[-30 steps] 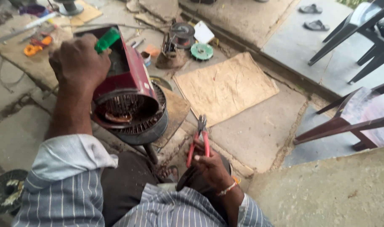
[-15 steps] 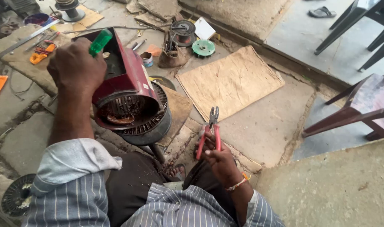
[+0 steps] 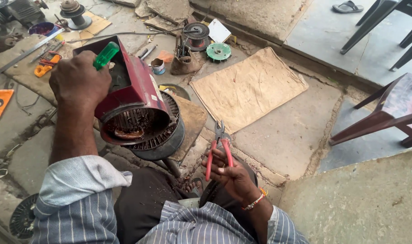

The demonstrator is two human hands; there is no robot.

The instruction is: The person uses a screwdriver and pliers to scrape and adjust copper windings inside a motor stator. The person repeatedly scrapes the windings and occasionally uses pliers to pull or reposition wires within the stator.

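Fingers [image 3: 86, 74] of the left hand [image 3: 77, 83] clench a green screwdriver [image 3: 105, 55] over the red motor [image 3: 131, 97], which leans tilted on a fan cover [image 3: 167, 140] on the stone floor [image 3: 287, 135]. The right hand [image 3: 230, 174] curls loosely around red pliers [image 3: 218, 147], jaws up. A hard push could tip the motor, or the pliers could slip.
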